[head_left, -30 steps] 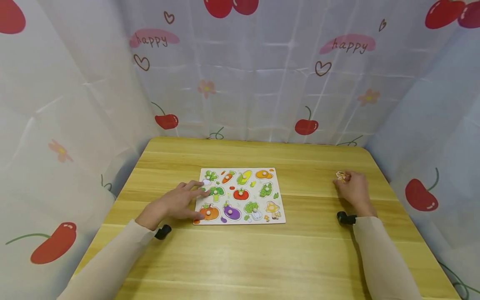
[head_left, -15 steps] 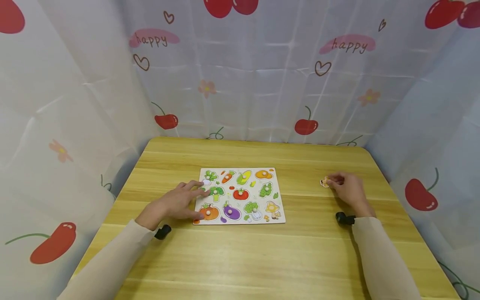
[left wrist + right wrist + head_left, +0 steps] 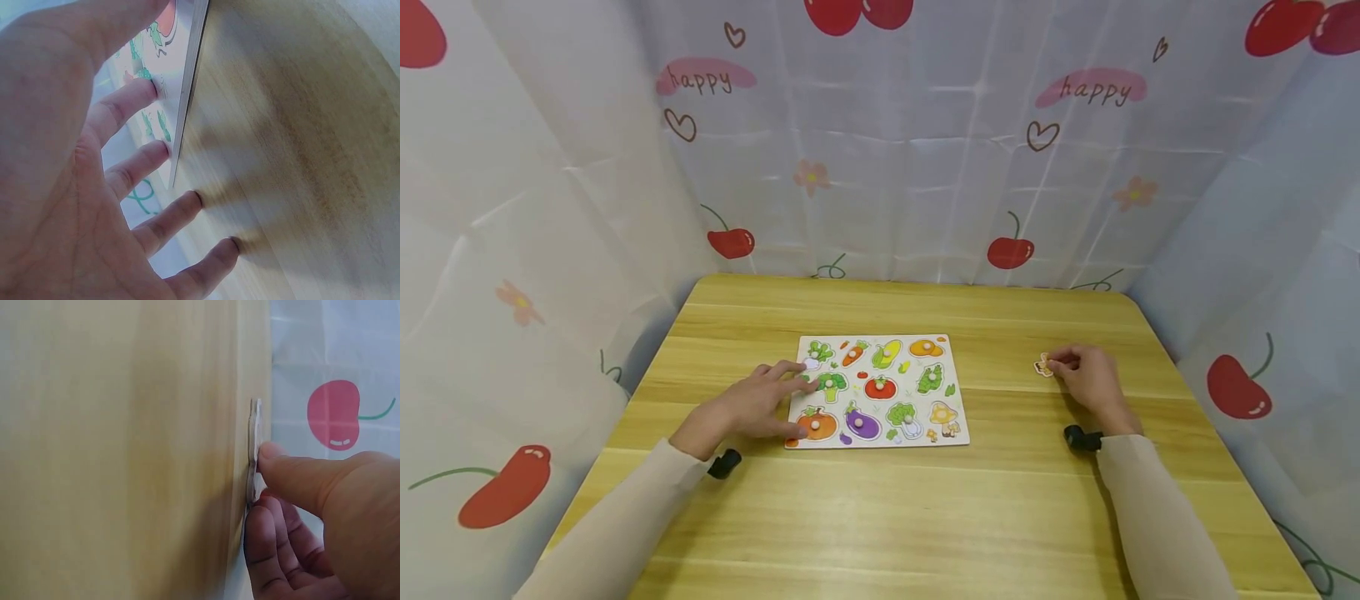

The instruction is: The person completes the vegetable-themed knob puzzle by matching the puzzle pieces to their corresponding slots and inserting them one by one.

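A white knobbed puzzle board printed with vegetables lies on the wooden table. My left hand is spread over the board's left side. In the left wrist view, two fingertips of that hand touch the board near its edge, and the other two reach past it to the table. To the right of the board, my right hand pinches a small yellow-orange mushroom puzzle piece between thumb and fingers. In the right wrist view the piece appears edge-on, low over the table; contact with it is unclear.
Knobbed pieces such as the tomato and eggplant sit in the board; the mushroom picture at its lower right shows no knob. Cherry-printed curtains hang behind and at both sides of the table.
My right hand has moved left with the mushroom puzzle piece, mostly in the first half second. The piece has also turned in its fingers. The left hand stays on the board.
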Demonstrator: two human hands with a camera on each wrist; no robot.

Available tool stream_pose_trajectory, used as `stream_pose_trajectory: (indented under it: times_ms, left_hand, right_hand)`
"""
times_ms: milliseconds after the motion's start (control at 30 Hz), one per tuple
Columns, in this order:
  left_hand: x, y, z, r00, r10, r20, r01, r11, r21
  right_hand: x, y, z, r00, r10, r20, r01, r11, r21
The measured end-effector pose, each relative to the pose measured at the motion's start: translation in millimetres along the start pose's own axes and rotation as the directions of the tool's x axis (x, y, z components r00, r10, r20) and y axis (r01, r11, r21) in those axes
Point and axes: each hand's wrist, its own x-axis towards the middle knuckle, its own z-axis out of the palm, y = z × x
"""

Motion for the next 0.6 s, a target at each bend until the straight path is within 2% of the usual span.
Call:
stream_pose_trajectory:
  times_ms: [267, 600]
  left_hand:
    - [1.0, -1.4, 0.0, 1.0, 0.002, -0.003, -0.002, 1.0, 0.003]
    - [0.3, 1.2, -1.8, 1.0, 0.009, 0.0, -0.009, 1.0, 0.009]
  right_hand:
    - [-0.3, -1.8, 1.8, 0.999, 0.04, 0.007, -0.04, 0.999, -0.008]
    - [-4.5, -17.9, 4.8, 0.999, 0.012, 0.039, -0.012, 1.0, -0.014]
